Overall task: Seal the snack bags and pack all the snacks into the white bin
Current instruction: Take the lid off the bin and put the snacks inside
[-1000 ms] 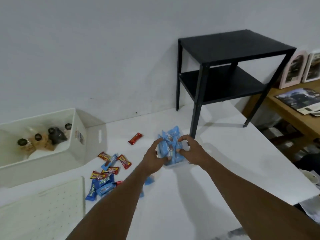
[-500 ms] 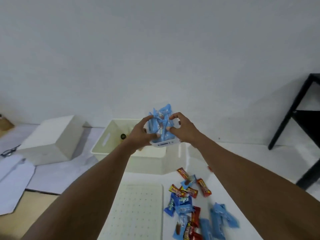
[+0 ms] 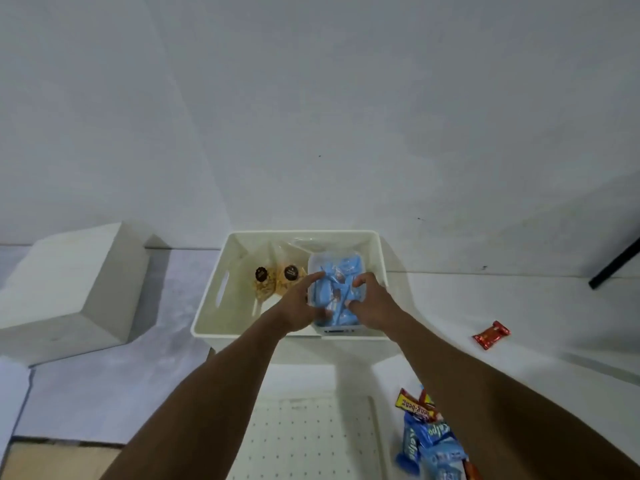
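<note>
The white bin [image 3: 221, 292] stands against the wall on the table. Inside it, at the right, sits a small clear tray of blue snack packets [image 3: 341, 268]. My left hand [image 3: 298, 308] grips the tray's left side and my right hand [image 3: 372, 304] its right side, both lowered into the bin. Two clear bags of yellowish snacks with dark round labels [image 3: 277, 280] lie in the bin's middle. Loose blue and red wrapped snacks [image 3: 427, 434] lie on the table at lower right, partly hidden by my right forearm. A single red snack bar [image 3: 491, 335] lies further right.
A white perforated board [image 3: 304, 441] lies in front of the bin. An overturned white box [image 3: 65, 289] sits to the left. A black table leg [image 3: 614, 263] shows at the right edge. The wall stands right behind the bin.
Both hands carried the tray of blue packets from the table beside the black side table over to the white bin and lowered it inside. My view turned left and down.
</note>
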`<state>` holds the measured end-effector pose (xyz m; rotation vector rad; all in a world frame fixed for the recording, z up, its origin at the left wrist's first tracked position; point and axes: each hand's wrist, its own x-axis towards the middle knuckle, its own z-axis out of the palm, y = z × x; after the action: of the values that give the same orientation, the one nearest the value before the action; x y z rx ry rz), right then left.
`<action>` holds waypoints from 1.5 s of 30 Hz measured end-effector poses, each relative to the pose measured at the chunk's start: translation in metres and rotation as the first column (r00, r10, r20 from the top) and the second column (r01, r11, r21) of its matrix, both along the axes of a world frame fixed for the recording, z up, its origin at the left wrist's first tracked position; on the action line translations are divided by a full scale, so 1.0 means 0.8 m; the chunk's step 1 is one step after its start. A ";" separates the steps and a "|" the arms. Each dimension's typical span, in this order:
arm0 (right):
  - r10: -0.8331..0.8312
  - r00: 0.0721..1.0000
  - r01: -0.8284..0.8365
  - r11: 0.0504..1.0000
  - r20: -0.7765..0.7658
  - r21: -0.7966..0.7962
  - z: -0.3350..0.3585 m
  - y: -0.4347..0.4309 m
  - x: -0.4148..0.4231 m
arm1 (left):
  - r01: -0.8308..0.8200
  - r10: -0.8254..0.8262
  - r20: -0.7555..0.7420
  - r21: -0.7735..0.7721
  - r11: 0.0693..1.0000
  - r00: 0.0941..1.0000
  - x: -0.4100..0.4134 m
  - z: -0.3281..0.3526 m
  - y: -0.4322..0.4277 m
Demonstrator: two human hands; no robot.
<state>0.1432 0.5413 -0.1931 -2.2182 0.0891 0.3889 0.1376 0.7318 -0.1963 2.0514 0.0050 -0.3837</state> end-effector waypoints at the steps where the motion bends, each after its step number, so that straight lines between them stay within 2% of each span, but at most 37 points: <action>1: 0.000 0.999 -0.001 1.000 -0.041 -0.028 -0.008 0.001 0.003 | 0.019 -0.019 -0.015 0.004 1.000 1.000 0.005 -0.013 0.000; 6: -0.013 0.982 -0.012 0.991 -0.188 -0.131 -0.033 0.009 0.019 | 0.101 -0.104 -0.110 -0.028 0.994 0.988 0.028 -0.061 0.000; 10: 0.034 0.969 -0.088 0.973 -0.244 -0.215 -0.031 0.018 0.023 | 0.264 -0.238 -0.157 0.175 0.949 0.959 0.034 -0.072 -0.006; 13: 0.042 0.985 -0.085 0.964 -0.169 -0.252 -0.014 0.015 0.017 | 0.253 -0.227 -0.125 0.276 0.927 0.966 0.026 -0.061 -0.011; 16: 0.012 1.000 -0.008 0.989 0.028 -0.150 0.010 -0.006 0.005 | 0.176 -0.188 0.000 0.355 0.918 0.982 0.010 -0.028 -0.022; 19: -0.047 0.977 0.062 0.996 0.206 -0.065 0.027 -0.044 -0.026 | -0.015 -0.094 0.264 0.383 0.924 0.960 -0.025 0.001 -0.047; 21: -0.044 0.964 0.065 0.995 0.263 -0.072 0.022 -0.080 -0.061 | -0.167 -0.011 0.425 0.380 0.910 0.905 -0.063 0.007 -0.072; 23: -0.017 0.960 0.052 0.992 0.281 -0.117 0.002 -0.120 -0.107 | -0.225 -0.062 0.585 0.405 0.886 0.808 -0.109 0.001 -0.103; 25: 0.007 0.964 0.044 0.982 0.265 -0.184 -0.028 -0.163 -0.160 | -0.204 -0.150 0.657 0.430 0.880 0.739 -0.160 -0.017 -0.134; 26: 0.018 0.969 0.041 0.973 0.248 -0.229 -0.044 -0.183 -0.187 | -0.172 -0.188 0.643 0.454 0.874 0.742 -0.186 -0.031 -0.150; 28: 0.075 0.972 0.009 0.936 0.225 -0.352 -0.080 -0.219 -0.243 | -0.069 -0.255 0.538 0.510 0.857 0.803 -0.237 -0.068 -0.177; 31: 0.189 0.962 -0.056 0.844 0.197 -0.534 -0.143 -0.251 -0.323 | 0.178 -0.402 0.222 0.640 0.747 0.888 -0.292 -0.131 -0.209; 33: 0.220 0.969 -0.111 0.794 0.112 -0.598 -0.179 -0.255 -0.365 | 0.243 -0.420 0.102 0.684 0.688 0.902 -0.307 -0.170 -0.223; 36: 0.230 0.971 -0.134 0.747 0.064 -0.651 -0.221 -0.260 -0.393 | 0.222 -0.399 0.099 0.699 0.680 0.911 -0.305 -0.207 -0.236; 42: 0.263 0.945 -0.062 0.724 0.193 -0.687 -0.251 -0.303 -0.334 | 0.216 -0.471 0.112 0.780 0.587 0.875 -0.273 -0.242 -0.260; 45: 0.286 0.942 -0.085 0.711 0.177 -0.698 -0.255 -0.320 -0.312 | 0.202 -0.488 0.112 0.814 0.545 0.865 -0.281 -0.251 -0.267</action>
<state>-0.1067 0.2857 -0.3974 -3.0200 -0.1801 0.1542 -0.0869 0.5183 -0.3969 3.0056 -0.5608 -0.2971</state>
